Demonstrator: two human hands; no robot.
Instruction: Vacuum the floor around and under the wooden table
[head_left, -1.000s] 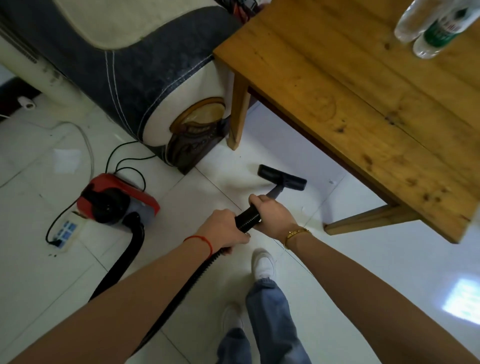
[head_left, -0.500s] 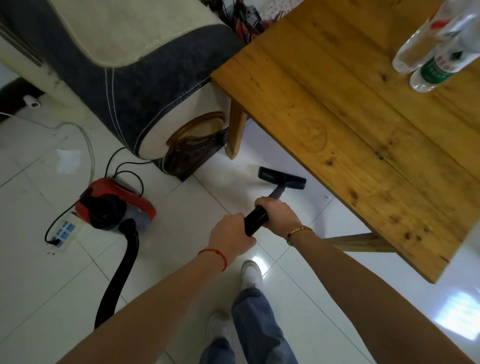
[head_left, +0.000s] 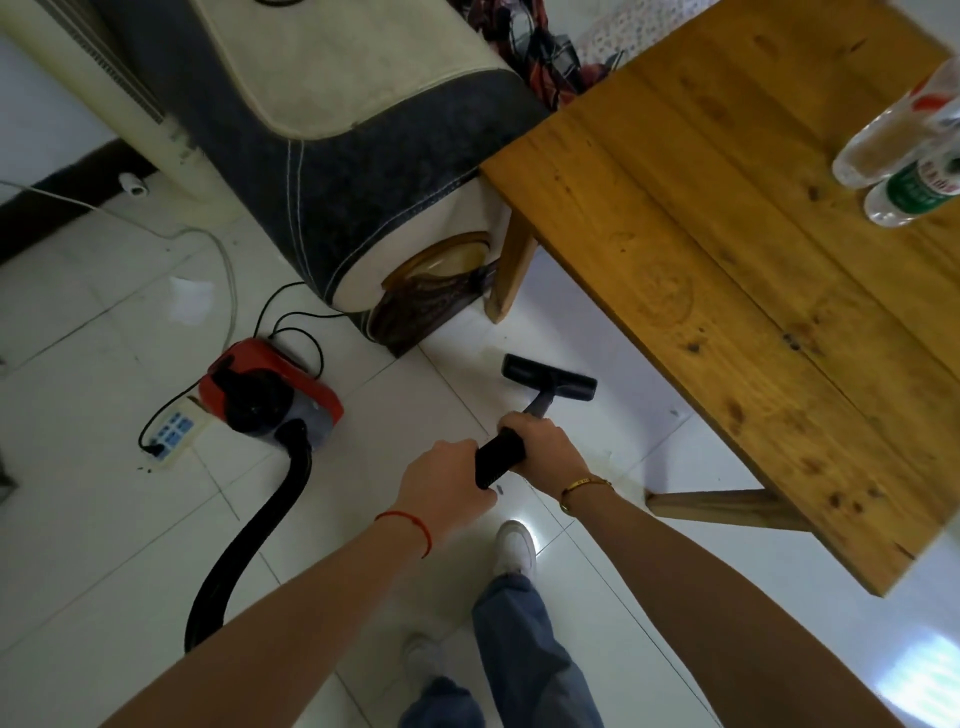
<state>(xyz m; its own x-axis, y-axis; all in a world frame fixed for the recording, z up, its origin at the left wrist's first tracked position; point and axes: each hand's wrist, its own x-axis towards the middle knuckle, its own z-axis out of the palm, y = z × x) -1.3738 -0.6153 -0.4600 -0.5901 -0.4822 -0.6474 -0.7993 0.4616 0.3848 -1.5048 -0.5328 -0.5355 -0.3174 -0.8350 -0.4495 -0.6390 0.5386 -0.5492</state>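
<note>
Both hands, left hand (head_left: 447, 480) and right hand (head_left: 540, 447), wrap fingers tight around the vacuum wand (head_left: 498, 460), angling the floor nozzle (head_left: 549, 378) mid-frame toward the wooden bench (head_left: 727, 270).

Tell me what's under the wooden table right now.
Under the wooden table, near its edge, white floor tile and two table legs show. The vacuum's floor nozzle sits just outside the edge, not under it. The tabletop covers everything deeper in.
</note>
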